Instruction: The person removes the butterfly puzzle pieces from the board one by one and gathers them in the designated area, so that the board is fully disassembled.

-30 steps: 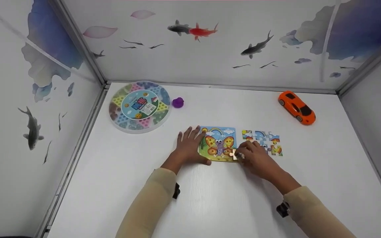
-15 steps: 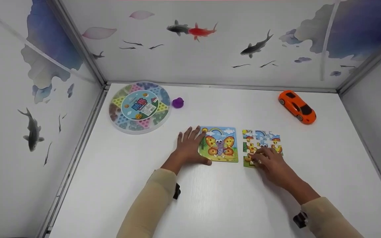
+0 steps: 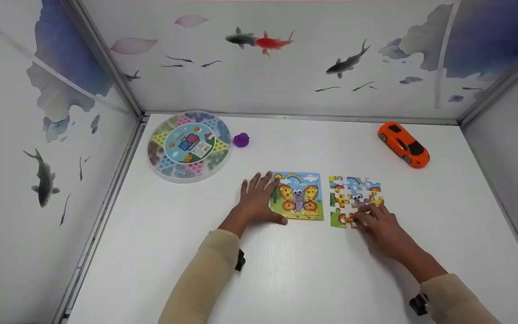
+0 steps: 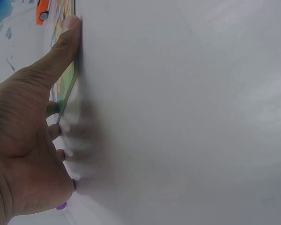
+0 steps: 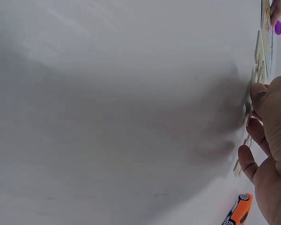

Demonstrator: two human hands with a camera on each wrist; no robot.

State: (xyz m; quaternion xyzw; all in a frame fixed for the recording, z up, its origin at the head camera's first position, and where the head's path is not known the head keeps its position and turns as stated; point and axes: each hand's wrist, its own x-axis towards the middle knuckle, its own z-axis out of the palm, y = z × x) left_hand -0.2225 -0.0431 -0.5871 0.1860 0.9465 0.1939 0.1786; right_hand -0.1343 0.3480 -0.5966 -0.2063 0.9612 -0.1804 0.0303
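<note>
In the head view, my left hand [image 3: 258, 202] lies with fingers spread at the left edge of a square butterfly picture board [image 3: 297, 198]; thumb and index finger touch it. The left wrist view shows the thumb [image 4: 65, 44] straight along the board's edge. To the board's right, several jigsaw pieces [image 3: 339, 200] lie in rows of a matching picture, with small gaps. My right hand [image 3: 382, 229] pinches a puzzle piece [image 3: 351, 219] between thumb and fingers in the bottom row, beside the lower-left piece [image 3: 337, 219]. The hand hides the lower-right part of the rows.
A round, colourful game box [image 3: 190, 146] stands at the back left, with a small purple toy [image 3: 241, 140] beside it. An orange toy car [image 3: 404, 144] sits at the back right. Panels painted with fish [image 3: 346, 60] border the white table [image 3: 295, 279].
My right hand has moved right from the board's lower-right corner, carrying a puzzle piece, to the bottom row of pieces. The lower-left piece is now uncovered. My left hand has stayed put.
</note>
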